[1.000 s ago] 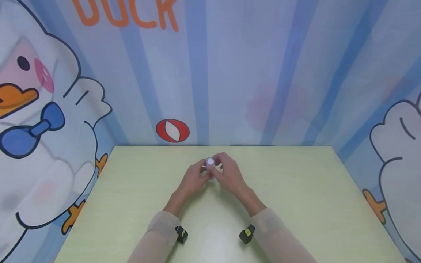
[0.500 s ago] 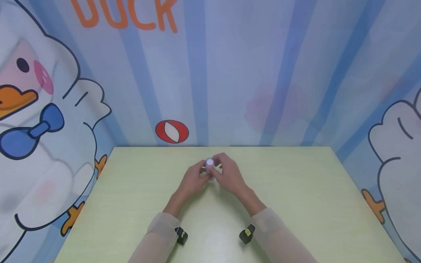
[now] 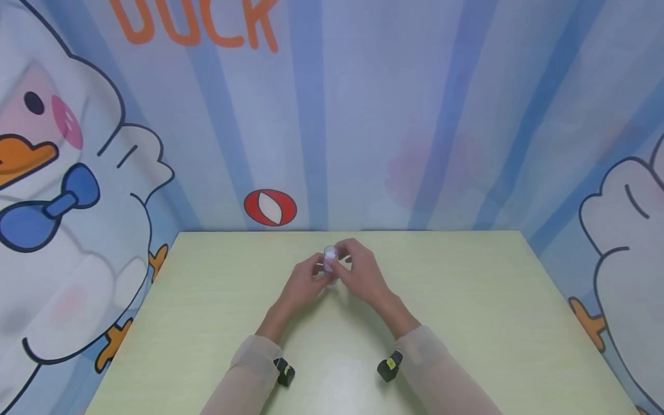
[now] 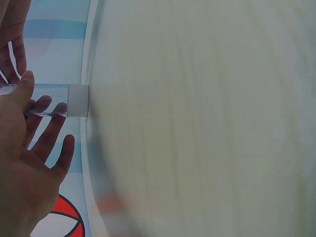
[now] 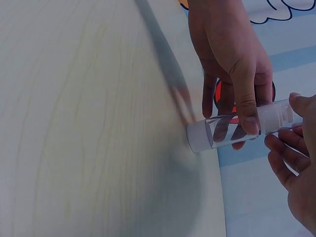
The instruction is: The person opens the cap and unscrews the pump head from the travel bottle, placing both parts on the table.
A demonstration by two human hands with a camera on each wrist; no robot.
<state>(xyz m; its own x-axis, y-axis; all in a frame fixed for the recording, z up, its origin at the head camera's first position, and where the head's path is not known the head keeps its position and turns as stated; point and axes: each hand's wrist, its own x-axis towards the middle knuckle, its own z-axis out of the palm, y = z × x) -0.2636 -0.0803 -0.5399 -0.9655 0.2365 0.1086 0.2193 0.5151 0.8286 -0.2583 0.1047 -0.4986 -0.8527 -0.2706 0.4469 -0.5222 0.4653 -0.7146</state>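
Note:
A small clear cylindrical bottle (image 5: 200,138) with a white base and a whitish neck stands upright just above the table. My left hand (image 3: 302,281) grips its clear body between thumb and fingers, as the right wrist view also shows. At the top end my right hand (image 3: 364,275) pinches the bottle with thumb and fingers. In the left wrist view the white bottom (image 4: 78,100) sticks out below the left fingers, while the top end is cut off. Whether a separate clear cap sits under the right fingers is hard to tell.
Beneath the hands lies a pale yellow-green table (image 3: 223,300). A blue striped backdrop (image 3: 358,115) printed with cartoon ducks rises behind its far edge and along the sides. Black wrist cameras (image 3: 389,367) sit at both sleeve cuffs.
My right hand has risen very slightly, and more of the bottle's clear top shows between the fingers. The left hand keeps its grip, nearly in the same place.

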